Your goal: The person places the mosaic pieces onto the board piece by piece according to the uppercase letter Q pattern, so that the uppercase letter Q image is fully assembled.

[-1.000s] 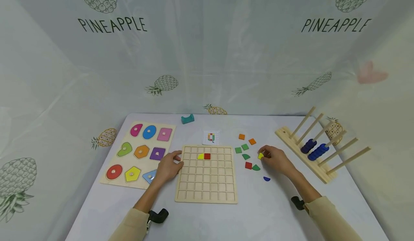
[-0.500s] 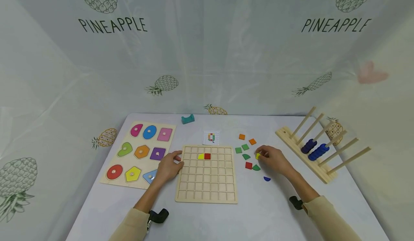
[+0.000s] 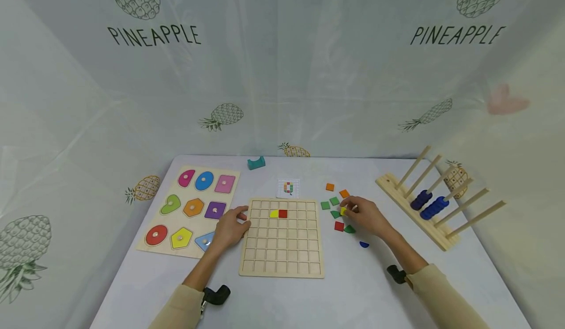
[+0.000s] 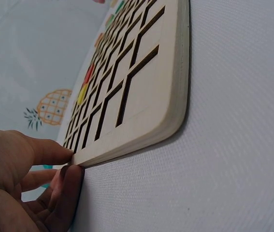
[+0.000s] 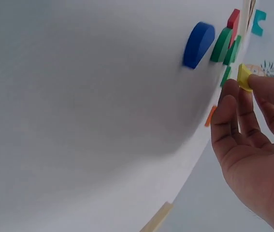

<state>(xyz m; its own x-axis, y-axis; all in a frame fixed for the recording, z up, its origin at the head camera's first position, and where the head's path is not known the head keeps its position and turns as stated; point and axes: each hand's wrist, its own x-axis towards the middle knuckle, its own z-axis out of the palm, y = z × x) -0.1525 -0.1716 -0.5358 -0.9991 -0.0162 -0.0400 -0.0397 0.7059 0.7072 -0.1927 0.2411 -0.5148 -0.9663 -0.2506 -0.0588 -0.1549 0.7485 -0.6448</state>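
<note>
In the head view, my right hand [image 3: 365, 215] pinches a small yellow tile [image 5: 244, 77] between thumb and fingertips, raised over the loose tiles right of the board. The tile's full outline is partly covered by the fingers. My left hand [image 3: 230, 228] touches the left edge of the wooden grid board [image 3: 282, 268] with its fingertips; the left wrist view shows them against the board's side. On that board, a yellow tile [image 3: 274, 214] and a red square tile [image 3: 283, 214] lie side by side in the second row. A pattern card [image 3: 288, 188] lies just behind it.
Around the right hand lie green tiles [image 3: 325, 205], orange tiles [image 3: 330, 187], a red tile [image 3: 339, 226] and a blue half-round tile [image 5: 199, 45]. A shape puzzle board [image 3: 176, 221] sits left, a wooden peg rack [image 3: 415, 211] right. A teal block [image 3: 256, 163] is at the back.
My right hand has moved left with the yellow tile, from beside the loose tiles to over the green ones. The left hand has stayed at the board's edge.
</note>
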